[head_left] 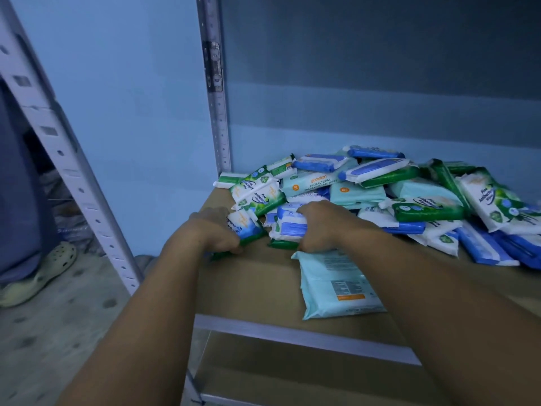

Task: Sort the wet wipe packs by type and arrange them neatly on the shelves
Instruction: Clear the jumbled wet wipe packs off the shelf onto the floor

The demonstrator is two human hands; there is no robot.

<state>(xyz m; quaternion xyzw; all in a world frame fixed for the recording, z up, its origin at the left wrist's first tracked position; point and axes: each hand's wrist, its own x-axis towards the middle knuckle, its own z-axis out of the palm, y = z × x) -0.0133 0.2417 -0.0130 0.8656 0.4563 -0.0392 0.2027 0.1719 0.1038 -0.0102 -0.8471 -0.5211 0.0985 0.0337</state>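
Observation:
A heap of wet wipe packs (380,194) covers the back and right of a brown shelf board (251,285): green and white pine packs, blue and white packs, pale teal packs. My left hand (215,232) grips a small blue, white and green pack (244,228) at the heap's left front edge. My right hand (325,224) grips a blue and white pack (288,228) that lies on a green one. A pale teal pack (336,285) lies face down near the shelf's front edge, under my right forearm.
A perforated metal upright (216,112) stands at the shelf's back left corner, another slants at far left (58,159). A lower shelf (278,382) shows beneath the front rail. A person's foot in a pale clog (38,273) stands on the floor at left.

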